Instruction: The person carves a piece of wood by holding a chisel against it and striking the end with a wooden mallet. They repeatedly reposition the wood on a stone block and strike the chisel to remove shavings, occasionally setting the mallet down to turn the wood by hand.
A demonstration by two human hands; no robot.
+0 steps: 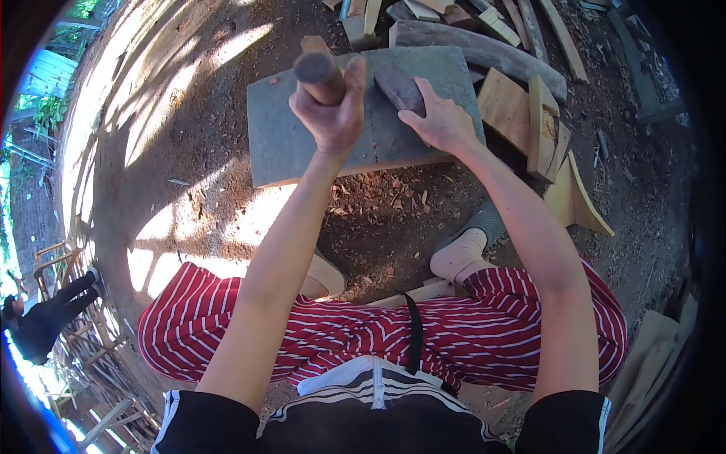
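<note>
My left hand (330, 121) is closed round a thick, round wooden handle (318, 78), whose end points up toward me. A brown piece of wood (314, 44) shows just beyond that handle; whether the two are joined is hidden. My right hand (442, 117) grips a dark, worn, oblong block (399, 89) by its near end, thumb on one side and fingers on the other. Both hands are over a low grey-topped wooden bench block (291, 155), which has a crack running down its middle. A small reddish chip (273, 81) lies on its left part.
Wood chips (386, 200) cover the ground between the block and my feet. Cut boards (505, 106) and a curved beam (469, 45) lie at the right and back. A curved wooden piece (576, 197) rests farther right. Another person (49, 321) is at far left.
</note>
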